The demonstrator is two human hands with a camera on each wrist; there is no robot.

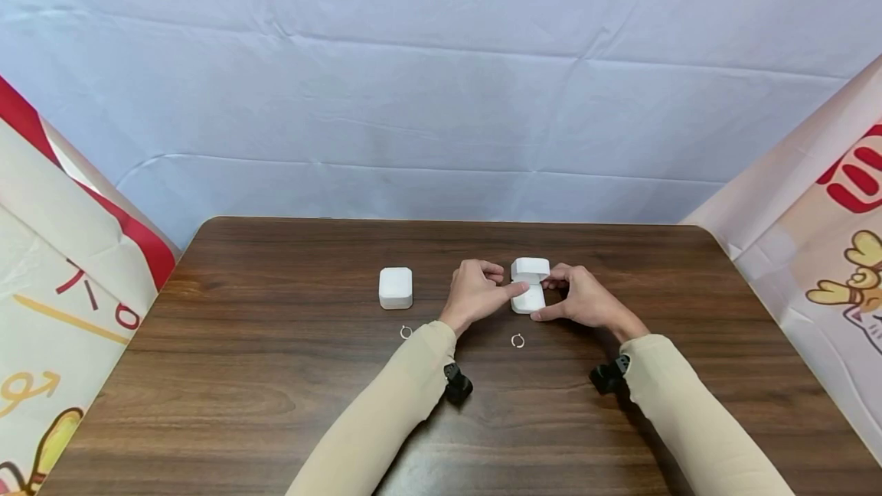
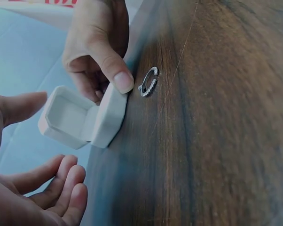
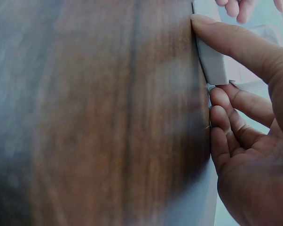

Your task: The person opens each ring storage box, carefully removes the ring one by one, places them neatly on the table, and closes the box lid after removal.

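Note:
A small white ring box [image 1: 528, 301] stands on the table with its lid raised. My right hand [image 1: 582, 301] grips the base, thumb at the front edge and fingers at the side and back. At the box's left is my left hand [image 1: 475, 291]; in the left wrist view its thumb and loosely bent fingers stand apart around the lid [image 2: 66, 113], holding nothing. A ring [image 2: 153, 87] set with small stones lies on the wood in front of the box. In the right wrist view, my right thumb [image 3: 226, 37] presses the base's edge.
A second white ring box [image 1: 396, 286], closed, stands to the left. Just in front of it lies another ring [image 1: 403, 334], beside my left sleeve. The brown wooden table [image 1: 276, 373] meets a pale cloth backdrop [image 1: 427, 98] at its far edge.

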